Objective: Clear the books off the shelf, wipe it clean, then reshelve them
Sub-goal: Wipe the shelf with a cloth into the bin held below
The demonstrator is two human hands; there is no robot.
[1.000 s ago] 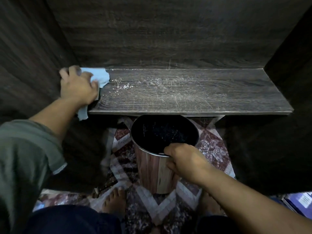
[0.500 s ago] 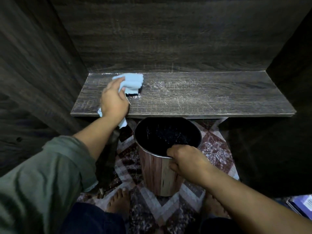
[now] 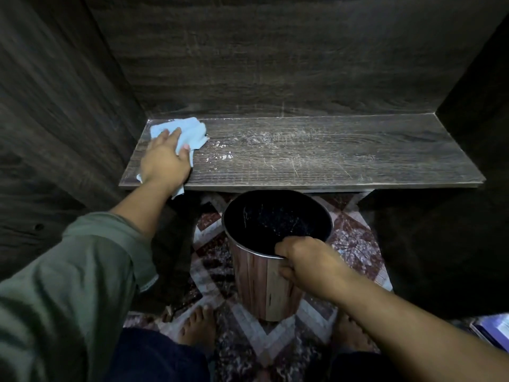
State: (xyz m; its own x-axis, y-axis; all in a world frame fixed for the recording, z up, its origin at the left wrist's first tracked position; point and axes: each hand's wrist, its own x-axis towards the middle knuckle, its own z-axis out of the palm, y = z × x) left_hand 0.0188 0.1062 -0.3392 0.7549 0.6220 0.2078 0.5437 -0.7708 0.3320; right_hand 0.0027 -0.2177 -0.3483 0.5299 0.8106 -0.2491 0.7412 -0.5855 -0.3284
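Head view, far left: we list a dark wood-grain side panel [image 3: 55,106] of the cabinet and, below it, our green sleeve [image 3: 68,271].

Item: left hand [image 3: 165,161], fingers stretched out fairly flat, pressing down on a light blue cloth [image 3: 192,130]. The cloth lies at the left end of the shelf, close to the back corner. One tail of it runs under the palm and hangs over the front edge.

Item: shelf [image 3: 344,161], dark scratched board, carrying no books. White specks [image 3: 220,157] sit just right of the cloth, and fainter dusty marks spread across the middle.

Item: back panel [image 3: 275,64], same dark grain, scuffed.

Item: bin [image 3: 256,285], round, wood-look wall, metal rim, black inside. It stands upright on the floor just below the shelf's front edge, near centre.

Item: right hand [image 3: 305,263], fingers curled over the bin's near rim, gripping it.

Item: patterned rug [image 3: 355,238], red and white, under the bin. We note our bare foot [image 3: 198,326] beside the bin's base.

Item: books [image 3: 493,329], low at the right edge on the floor, only partly in view, well apart from the shelf.
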